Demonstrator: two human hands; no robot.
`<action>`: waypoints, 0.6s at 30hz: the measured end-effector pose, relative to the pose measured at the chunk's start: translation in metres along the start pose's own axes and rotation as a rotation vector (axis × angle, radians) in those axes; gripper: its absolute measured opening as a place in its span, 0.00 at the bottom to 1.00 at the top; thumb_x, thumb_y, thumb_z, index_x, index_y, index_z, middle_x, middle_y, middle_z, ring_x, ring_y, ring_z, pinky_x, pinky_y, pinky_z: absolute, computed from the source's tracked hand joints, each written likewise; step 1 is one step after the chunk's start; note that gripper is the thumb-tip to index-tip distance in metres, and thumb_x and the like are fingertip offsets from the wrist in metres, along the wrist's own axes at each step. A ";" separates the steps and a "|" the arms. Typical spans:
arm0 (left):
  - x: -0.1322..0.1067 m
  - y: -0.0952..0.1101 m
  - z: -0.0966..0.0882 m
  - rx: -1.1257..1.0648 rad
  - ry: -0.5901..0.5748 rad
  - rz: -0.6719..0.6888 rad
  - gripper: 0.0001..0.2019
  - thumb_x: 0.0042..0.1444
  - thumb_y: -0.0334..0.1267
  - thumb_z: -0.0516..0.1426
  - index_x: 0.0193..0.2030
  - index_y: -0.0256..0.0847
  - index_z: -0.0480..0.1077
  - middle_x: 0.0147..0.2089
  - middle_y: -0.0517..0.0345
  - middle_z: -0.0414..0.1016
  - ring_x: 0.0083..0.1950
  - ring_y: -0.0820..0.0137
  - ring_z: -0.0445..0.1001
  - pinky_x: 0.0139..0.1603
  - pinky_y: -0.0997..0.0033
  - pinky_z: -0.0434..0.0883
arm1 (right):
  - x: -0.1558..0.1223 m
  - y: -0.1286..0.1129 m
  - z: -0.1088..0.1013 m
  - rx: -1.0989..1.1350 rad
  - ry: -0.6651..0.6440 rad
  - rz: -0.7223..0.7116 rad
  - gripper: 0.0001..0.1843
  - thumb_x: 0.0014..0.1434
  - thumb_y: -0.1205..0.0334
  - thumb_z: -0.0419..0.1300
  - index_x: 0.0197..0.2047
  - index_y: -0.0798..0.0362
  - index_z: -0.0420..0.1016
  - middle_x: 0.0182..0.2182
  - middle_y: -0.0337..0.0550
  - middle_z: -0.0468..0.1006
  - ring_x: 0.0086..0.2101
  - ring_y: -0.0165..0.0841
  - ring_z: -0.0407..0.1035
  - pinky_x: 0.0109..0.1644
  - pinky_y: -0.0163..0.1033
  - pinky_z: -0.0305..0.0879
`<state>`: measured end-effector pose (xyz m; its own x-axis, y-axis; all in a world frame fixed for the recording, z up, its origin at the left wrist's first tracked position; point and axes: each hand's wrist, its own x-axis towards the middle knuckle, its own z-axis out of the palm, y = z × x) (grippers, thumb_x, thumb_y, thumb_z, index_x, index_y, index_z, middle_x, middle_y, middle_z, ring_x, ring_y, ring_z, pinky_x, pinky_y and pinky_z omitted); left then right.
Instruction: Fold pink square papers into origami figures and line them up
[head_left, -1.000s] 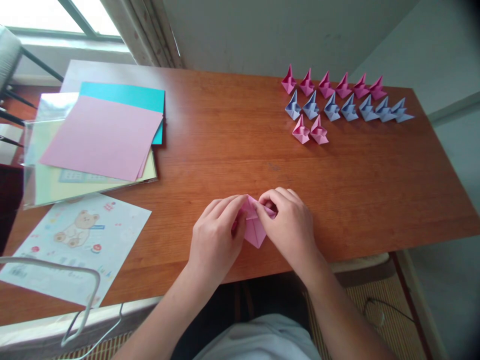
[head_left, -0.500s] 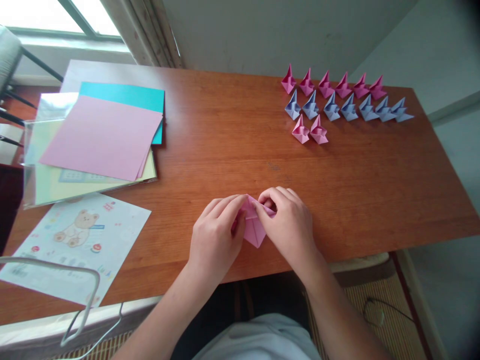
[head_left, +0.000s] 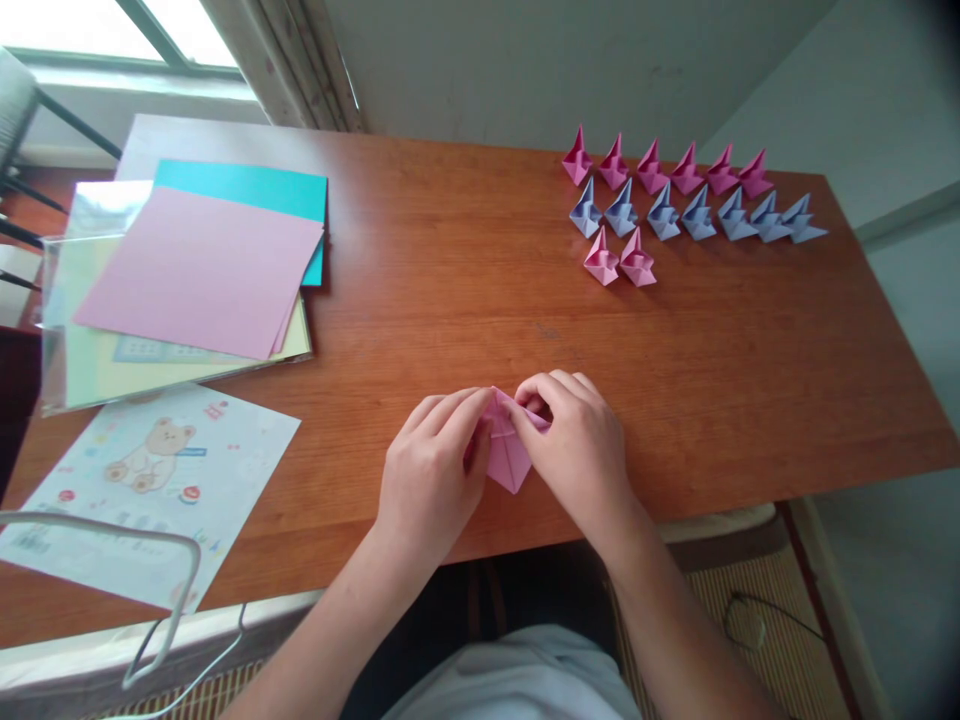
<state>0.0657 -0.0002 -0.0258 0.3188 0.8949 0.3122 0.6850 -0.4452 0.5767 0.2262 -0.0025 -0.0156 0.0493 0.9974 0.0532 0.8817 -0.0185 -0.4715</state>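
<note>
A half-folded pink paper piece (head_left: 507, 452) is being pinched from both sides near the front edge of the wooden table (head_left: 450, 280), roughly at its middle. The left hand (head_left: 429, 478) is curled over the piece's left side with its fingers closed down on the upper left corner, while the right hand (head_left: 579, 450) is bent over the right side, fingertips tucked in tight on the top right flap — so both hands are closed on the same bit of paper, and only the pointed lower part is left showing between them. Over at the far right, finished folds are lined up in rows: a back row of pink figures (head_left: 664, 170), a row of blue figures (head_left: 697, 215) just in front, and two more pink ones (head_left: 619, 262) set closest. On the left, a stack of coloured sheets (head_left: 199, 270) is laid in a clear sleeve, with a teal sheet (head_left: 247, 188) peeking out behind. A bear-printed sheet (head_left: 150, 480) is spread nearer the front left corner.
</note>
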 end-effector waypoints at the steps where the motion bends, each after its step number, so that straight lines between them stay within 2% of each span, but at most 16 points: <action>1: 0.000 0.000 0.000 0.001 0.000 0.000 0.10 0.64 0.29 0.57 0.51 0.38 0.74 0.48 0.52 0.82 0.46 0.63 0.78 0.49 0.63 0.77 | 0.001 0.001 -0.001 0.000 -0.008 -0.006 0.11 0.64 0.56 0.65 0.30 0.48 0.72 0.30 0.40 0.78 0.36 0.38 0.69 0.34 0.40 0.58; 5: 0.000 -0.001 0.001 0.008 -0.004 -0.008 0.10 0.65 0.29 0.56 0.51 0.39 0.74 0.49 0.53 0.82 0.46 0.63 0.78 0.49 0.64 0.76 | 0.007 0.004 -0.004 0.011 -0.052 -0.024 0.12 0.63 0.55 0.67 0.30 0.48 0.72 0.29 0.39 0.78 0.35 0.37 0.69 0.35 0.40 0.58; 13: -0.003 -0.001 0.000 0.018 -0.013 0.006 0.11 0.65 0.29 0.56 0.52 0.37 0.74 0.50 0.52 0.82 0.47 0.64 0.78 0.51 0.65 0.75 | 0.023 0.006 -0.013 0.028 -0.193 -0.028 0.12 0.61 0.58 0.67 0.28 0.49 0.72 0.27 0.36 0.76 0.34 0.34 0.68 0.37 0.39 0.58; 18: -0.002 -0.002 0.001 0.023 -0.011 0.009 0.11 0.65 0.29 0.56 0.52 0.37 0.74 0.50 0.53 0.82 0.47 0.64 0.77 0.51 0.65 0.75 | 0.033 0.009 -0.016 0.019 -0.272 -0.051 0.12 0.59 0.56 0.68 0.28 0.49 0.73 0.26 0.35 0.75 0.31 0.33 0.66 0.36 0.38 0.56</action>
<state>0.0645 -0.0015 -0.0285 0.3317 0.8913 0.3092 0.6967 -0.4524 0.5567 0.2435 0.0295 -0.0043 -0.1254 0.9792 -0.1597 0.8707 0.0314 -0.4909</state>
